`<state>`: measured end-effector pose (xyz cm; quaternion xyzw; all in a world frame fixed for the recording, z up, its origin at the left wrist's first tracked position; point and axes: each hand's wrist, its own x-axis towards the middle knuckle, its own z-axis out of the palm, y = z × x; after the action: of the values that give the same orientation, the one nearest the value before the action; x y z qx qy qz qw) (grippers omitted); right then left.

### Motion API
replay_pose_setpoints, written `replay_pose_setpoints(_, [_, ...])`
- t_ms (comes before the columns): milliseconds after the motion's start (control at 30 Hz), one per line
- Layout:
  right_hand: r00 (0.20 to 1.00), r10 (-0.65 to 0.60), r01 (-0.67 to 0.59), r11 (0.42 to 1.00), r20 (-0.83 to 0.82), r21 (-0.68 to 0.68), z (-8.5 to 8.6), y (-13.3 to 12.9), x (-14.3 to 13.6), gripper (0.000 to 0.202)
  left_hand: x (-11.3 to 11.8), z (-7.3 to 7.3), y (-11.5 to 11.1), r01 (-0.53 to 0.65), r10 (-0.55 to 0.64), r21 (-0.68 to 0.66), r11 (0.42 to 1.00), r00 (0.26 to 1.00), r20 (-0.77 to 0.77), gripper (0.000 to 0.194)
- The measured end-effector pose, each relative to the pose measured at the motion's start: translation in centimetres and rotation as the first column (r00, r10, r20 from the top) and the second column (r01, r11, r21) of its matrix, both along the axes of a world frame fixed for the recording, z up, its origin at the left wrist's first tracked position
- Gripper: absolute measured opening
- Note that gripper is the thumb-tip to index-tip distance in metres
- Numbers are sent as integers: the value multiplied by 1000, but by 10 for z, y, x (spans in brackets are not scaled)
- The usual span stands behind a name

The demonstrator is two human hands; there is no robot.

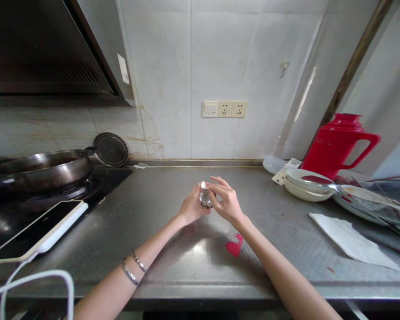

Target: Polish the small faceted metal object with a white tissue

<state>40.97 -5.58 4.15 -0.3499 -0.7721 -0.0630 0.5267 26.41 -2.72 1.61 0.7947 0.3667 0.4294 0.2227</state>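
Near the middle of the steel counter (173, 258), my left hand (190, 208) is wrapped round a small shiny silver object (206, 198). A small white piece (203, 185) shows at its top. My right hand (227, 201) touches the object from the right, its thumb and a finger at the white piece and its other fingers stretched out. What exactly the silver object is cannot be made out. A torn red piece (234, 245) lies on the counter below my right hand.
At the left are a pan (50, 171) on the stove, a round dark lid (110, 150) and a phone (35, 231) with a white cable (36, 278). To the right stand stacked bowls (306, 184), a red thermos (336, 144) and a white paper sheet (353, 240).
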Motion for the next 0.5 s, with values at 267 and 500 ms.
replay_pose_setpoints(267, [996,23,-28,998,84,62,3,-2,1,27,-3,-2,5,-14,15,64,998,1000,-17,70])
replay_pose_setpoints(500, [984,137,-144,988,-110,-55,10,-11,-2,23,-2,5,2,-21,21,2,1000,998,51,73])
